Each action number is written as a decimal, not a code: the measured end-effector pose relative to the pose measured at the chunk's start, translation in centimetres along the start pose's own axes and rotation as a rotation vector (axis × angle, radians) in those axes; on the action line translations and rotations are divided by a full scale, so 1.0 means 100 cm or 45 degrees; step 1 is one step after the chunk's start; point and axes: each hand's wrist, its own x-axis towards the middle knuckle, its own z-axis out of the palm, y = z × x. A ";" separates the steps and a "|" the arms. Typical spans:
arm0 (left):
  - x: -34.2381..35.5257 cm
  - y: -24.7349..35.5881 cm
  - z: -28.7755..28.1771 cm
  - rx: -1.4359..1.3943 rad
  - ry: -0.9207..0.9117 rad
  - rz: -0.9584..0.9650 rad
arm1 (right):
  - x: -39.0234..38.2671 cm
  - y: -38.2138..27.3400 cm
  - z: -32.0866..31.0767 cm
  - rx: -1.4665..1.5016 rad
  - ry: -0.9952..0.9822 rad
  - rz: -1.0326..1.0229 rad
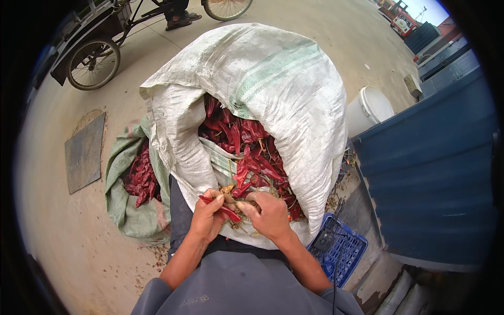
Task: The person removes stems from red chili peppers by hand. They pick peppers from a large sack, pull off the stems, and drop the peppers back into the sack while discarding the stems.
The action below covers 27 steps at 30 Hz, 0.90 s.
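At the white woven sack (pixel 273 89)'s open mouth, we pinch one dried red chili (pixel 223 210) between left hand (pixel 207 218) and right hand (pixel 270 215); fingers curled, probably gripping its stem.

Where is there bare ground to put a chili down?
Bare concrete lies left of the green sack, around the flat grey slab, and beyond the big white sack toward the cart wheel. It is crowded on the right, between the white bucket, blue wall and blue crate.
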 end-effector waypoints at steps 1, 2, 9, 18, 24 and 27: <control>0.000 0.003 -0.001 0.028 -0.020 0.016 | 0.008 0.008 -0.001 -0.123 0.130 -0.002; 0.001 0.006 0.000 0.056 -0.040 0.033 | 0.018 0.013 -0.002 -0.246 0.260 -0.005; -0.002 0.004 0.005 0.675 0.016 -0.002 | 0.032 0.036 0.009 -0.394 0.143 -0.109; 0.006 0.002 0.027 1.534 -0.319 0.614 | -0.006 -0.001 0.003 0.468 0.148 0.334; -0.001 0.004 0.024 1.780 -0.487 0.754 | -0.011 0.003 -0.013 0.101 -0.155 0.180; -0.015 -0.002 0.024 1.759 -0.386 0.675 | -0.015 0.006 -0.012 -0.096 -0.251 0.060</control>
